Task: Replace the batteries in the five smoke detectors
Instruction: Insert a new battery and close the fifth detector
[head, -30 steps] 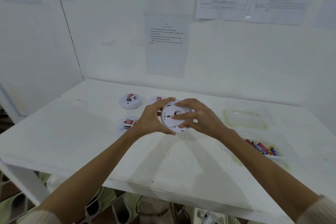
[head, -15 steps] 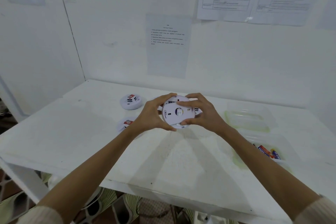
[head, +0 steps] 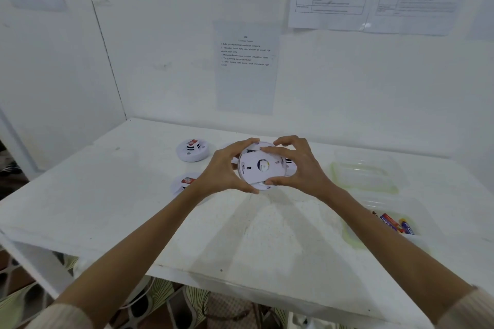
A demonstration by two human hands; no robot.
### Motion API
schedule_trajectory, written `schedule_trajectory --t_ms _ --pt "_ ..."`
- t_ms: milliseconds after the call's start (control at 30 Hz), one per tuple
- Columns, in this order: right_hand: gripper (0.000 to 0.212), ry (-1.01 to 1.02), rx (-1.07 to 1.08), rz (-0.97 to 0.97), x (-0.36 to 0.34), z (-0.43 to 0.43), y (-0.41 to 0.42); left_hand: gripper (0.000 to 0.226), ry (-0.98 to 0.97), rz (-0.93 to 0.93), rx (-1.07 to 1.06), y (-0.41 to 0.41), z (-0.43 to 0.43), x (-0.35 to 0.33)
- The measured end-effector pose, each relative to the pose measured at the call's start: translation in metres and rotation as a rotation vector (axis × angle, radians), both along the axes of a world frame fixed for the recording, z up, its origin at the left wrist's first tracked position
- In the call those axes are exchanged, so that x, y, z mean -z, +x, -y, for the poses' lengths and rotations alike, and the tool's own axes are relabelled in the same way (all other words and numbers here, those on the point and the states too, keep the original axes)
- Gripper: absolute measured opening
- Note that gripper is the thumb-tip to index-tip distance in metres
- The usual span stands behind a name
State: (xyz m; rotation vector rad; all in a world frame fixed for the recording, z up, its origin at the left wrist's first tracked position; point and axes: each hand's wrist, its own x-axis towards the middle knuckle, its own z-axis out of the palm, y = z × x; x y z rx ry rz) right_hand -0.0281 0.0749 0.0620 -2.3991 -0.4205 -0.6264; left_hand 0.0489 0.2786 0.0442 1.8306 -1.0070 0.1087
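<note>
Smoke detector [head: 260, 167] gripped at rim by our left hand [head: 223, 169] and right hand [head: 300, 168]; hard twist could slip, we drop it.

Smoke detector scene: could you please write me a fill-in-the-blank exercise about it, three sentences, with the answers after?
1. The left hand and the right hand grip the same round, ____ smoke detector.
2. The batteries lie in a clear container at the ____ end of the table.
3. On the wall hang printed sheets of ____.
Missing words: white; right; paper.
</note>
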Motion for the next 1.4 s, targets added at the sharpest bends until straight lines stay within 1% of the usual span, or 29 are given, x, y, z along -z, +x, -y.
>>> schedule_trajectory --t_ms 67,200,267,400,533,633,733,933,1033,1233,1400 --pt "0.062 0.006 -0.008 -0.036 -0.002 0.001 0.001 0.095 0.005 -0.010 0.003 0.000 0.000 0.002" --pt "0.062 -0.018 -0.075 -0.169 -0.012 0.005 0.005 0.095 0.023 -0.015 -0.006 0.000 0.002 0.006" --pt "0.062 -0.039 -0.095 -0.188 -0.014 0.007 0.006 0.095 0.033 -0.020 -0.007 0.000 0.002 0.008" --pt "0.063 -0.148 -0.034 -0.081 -0.010 0.002 0.002 0.096 0.030 -0.003 -0.011 0.001 0.000 0.010" --pt "0.063 -0.123 -0.005 -0.051 -0.009 -0.004 0.001 0.095 0.024 0.031 -0.028 0.001 -0.001 0.007" --pt "0.062 -0.163 -0.049 -0.033 -0.010 -0.004 0.004 0.094 -0.016 -0.001 -0.015 0.000 -0.002 0.003" --pt "0.051 -0.197 -0.124 -0.034 -0.009 -0.006 0.006 0.090 -0.043 0.007 0.024 0.000 -0.002 -0.001" --pt "0.041 -0.080 -0.059 0.024 -0.008 -0.013 0.007 0.090 -0.076 -0.007 0.054 -0.003 0.002 -0.004" --pt "0.043 -0.090 -0.058 0.098 -0.008 -0.017 0.007 0.087 -0.092 -0.008 0.041 -0.005 0.004 -0.007" --pt "0.052 -0.096 0.036 0.227 0.002 -0.019 0.009 0.089 -0.072 0.043 0.048 -0.004 0.005 -0.011" --pt "0.050 0.039 0.076 0.232 0.003 -0.023 0.005 0.087 -0.054 0.044 0.040 -0.003 0.004 -0.012"
